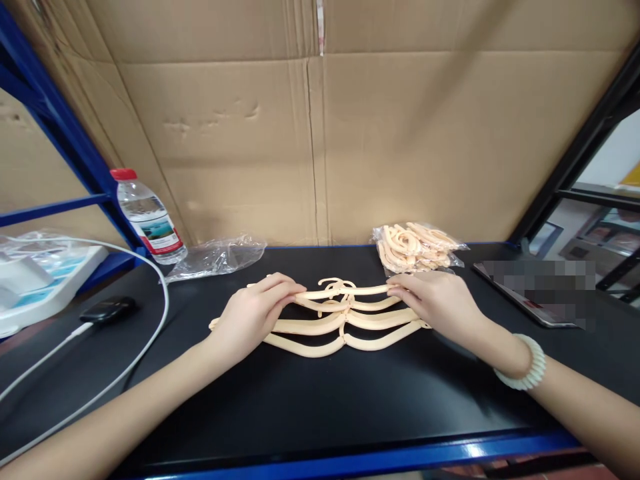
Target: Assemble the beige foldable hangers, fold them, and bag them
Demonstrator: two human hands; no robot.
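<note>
Cream plastic-looking tiered hanger [315,326]: mid-bench [350,407], between the hands. Left hand [255,310] and right hand [440,300] each pinch, fingers nearly closed, opposite sides of one bar [367,291], I'd judge to level it. Bagged cream pieces [415,248]: back edge, apparently out of the way.

Pale green beaded bracelet [538,363] around right wrist [513,353]
</note>
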